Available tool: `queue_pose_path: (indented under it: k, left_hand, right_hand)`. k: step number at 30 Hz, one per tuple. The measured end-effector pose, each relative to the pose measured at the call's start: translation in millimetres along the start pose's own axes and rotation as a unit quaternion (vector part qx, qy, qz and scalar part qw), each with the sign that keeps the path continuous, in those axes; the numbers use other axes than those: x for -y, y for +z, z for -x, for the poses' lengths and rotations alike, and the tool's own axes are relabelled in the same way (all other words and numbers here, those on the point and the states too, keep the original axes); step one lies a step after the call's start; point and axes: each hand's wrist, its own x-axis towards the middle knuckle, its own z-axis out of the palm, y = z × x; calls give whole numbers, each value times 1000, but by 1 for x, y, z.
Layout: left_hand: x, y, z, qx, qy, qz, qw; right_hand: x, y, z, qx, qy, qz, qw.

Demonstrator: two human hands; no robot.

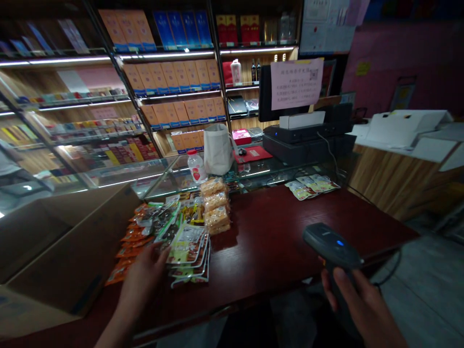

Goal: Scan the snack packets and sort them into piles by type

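Observation:
My right hand point(357, 292) is wrapped round the handle of a dark barcode scanner point(331, 241), which has a blue light on its top. My left hand point(143, 268) is at the near pile, its thumb and fingers closed at the left edge of a green-and-white snack packet point(186, 239). That packet lies on a fanned stack of similar ones. Orange snack packets point(132, 246) are lined up beside the left hand. Behind them are dark green packets point(165, 215), yellow packets point(192, 210) and wrapped stacks of light-brown food point(216, 212).
An open cardboard box point(94, 251) stands at the left on the dark red table point(261, 241). Several flat packets point(311, 186) lie at the table's back right. Beyond are a bottle point(196, 166), a white bag point(218, 150), a monitor point(266, 94) and stocked shelves.

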Motion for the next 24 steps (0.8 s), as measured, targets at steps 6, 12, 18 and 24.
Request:
queue_pose_path:
  k: [6, 12, 18, 24]
  left_hand:
    - [-46, 61, 21, 62, 145, -10, 987]
    - [-46, 229, 58, 379, 265, 5, 886]
    - [-102, 364, 53, 365, 312, -121, 869]
    - [-160, 457, 52, 270, 250, -157, 917]
  right_hand:
    - [-2, 5, -20, -46, 25, -50, 997]
    - [-11, 4, -33, -52, 10, -74, 996]
    - [-25, -11, -35, -63, 24, -59, 996]
    - [-27, -31, -42, -54, 30, -41, 997]
